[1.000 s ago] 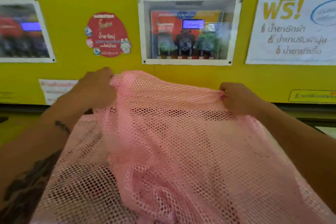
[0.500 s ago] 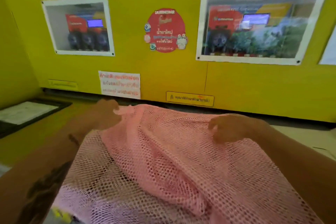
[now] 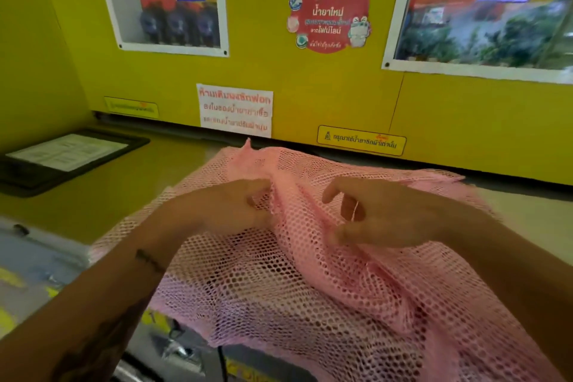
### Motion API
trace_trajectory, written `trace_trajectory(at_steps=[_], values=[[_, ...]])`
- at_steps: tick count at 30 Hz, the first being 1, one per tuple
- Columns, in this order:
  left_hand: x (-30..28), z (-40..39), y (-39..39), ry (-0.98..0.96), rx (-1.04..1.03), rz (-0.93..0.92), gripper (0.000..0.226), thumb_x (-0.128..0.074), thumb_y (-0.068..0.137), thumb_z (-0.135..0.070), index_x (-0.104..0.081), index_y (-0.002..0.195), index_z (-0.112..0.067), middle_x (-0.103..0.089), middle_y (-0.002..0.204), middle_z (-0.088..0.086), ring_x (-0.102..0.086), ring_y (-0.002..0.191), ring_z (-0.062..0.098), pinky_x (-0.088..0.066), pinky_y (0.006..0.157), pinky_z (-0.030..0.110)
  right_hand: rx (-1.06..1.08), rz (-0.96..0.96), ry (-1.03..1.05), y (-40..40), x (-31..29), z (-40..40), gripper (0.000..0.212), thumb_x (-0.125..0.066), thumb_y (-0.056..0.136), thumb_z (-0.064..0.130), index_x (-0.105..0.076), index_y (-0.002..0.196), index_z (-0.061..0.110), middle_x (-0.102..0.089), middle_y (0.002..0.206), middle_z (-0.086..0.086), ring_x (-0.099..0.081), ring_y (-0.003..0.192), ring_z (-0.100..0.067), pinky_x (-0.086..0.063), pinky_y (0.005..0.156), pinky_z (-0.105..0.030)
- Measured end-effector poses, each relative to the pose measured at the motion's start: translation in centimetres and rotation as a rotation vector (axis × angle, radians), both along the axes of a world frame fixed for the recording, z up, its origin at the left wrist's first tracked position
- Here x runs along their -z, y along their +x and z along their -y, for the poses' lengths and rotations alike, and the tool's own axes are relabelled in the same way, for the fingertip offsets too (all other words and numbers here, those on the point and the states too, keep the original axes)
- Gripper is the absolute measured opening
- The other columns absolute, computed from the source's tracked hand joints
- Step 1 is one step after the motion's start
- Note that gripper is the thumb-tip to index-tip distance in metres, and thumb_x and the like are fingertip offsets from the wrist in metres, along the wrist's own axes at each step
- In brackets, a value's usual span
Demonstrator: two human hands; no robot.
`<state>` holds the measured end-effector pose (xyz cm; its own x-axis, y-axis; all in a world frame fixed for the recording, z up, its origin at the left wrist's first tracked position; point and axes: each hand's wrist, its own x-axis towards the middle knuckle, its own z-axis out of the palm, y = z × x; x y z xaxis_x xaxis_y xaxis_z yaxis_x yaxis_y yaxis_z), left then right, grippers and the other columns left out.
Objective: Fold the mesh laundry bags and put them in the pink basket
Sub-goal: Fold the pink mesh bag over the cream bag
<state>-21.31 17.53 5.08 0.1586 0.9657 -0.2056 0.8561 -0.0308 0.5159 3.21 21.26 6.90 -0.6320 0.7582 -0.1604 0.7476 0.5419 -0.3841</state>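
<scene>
A pink mesh laundry bag (image 3: pixel 310 273) lies spread and rumpled on the yellow counter (image 3: pixel 102 195), with its near part hanging over the front edge. A raised ridge of mesh runs down its middle. My left hand (image 3: pixel 226 205) is at the left side of that ridge, fingers curled and pinching the mesh. On the right side of the ridge, my right hand (image 3: pixel 381 214) has its fingers apart, thumb resting on the mesh. No pink basket is in view.
A black-framed sheet (image 3: pixel 62 158) lies on the counter at the far left. The yellow back wall (image 3: pixel 279 77) carries two windows, stickers and notices. Grey machine fronts (image 3: pixel 37 263) show below the counter edge at the lower left.
Both hands have let go of the bag's far edge, which has dropped onto the counter, and have come together at the middle ridge. The view has swung left and downward.
</scene>
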Motion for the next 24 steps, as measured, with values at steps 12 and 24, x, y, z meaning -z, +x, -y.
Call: trace_trajectory(at_steps=[12,24], values=[[1.5,-0.9,1.4,0.112,-0.002,0.853,0.098,-0.065,0.092,-0.008,-0.002,0.151,-0.054,-0.062,0.135,0.002,-0.066,0.115,0.023,-0.052,0.1,0.047,0.127,-0.34,0.099,-1.5,1.0,-3.5,0.021,-0.06,0.087,0.002,-0.059,0.084,0.022,-0.068,0.078,0.003,-0.06,0.067,-0.013,-0.051,0.061,-0.036],[-5.7,4.0,-9.6,0.025,-0.419,-0.196,0.053,-0.067,0.084,-0.05,-0.05,0.134,-0.044,-0.057,0.096,-0.013,-0.069,0.073,0.021,-0.056,0.074,0.033,-0.011,-0.073,0.183,-4.0,-0.5,-6.4,0.013,-0.065,0.089,0.02,-0.063,0.086,0.032,-0.065,0.089,0.012,-0.061,0.085,-0.011,-0.05,0.072,-0.032]])
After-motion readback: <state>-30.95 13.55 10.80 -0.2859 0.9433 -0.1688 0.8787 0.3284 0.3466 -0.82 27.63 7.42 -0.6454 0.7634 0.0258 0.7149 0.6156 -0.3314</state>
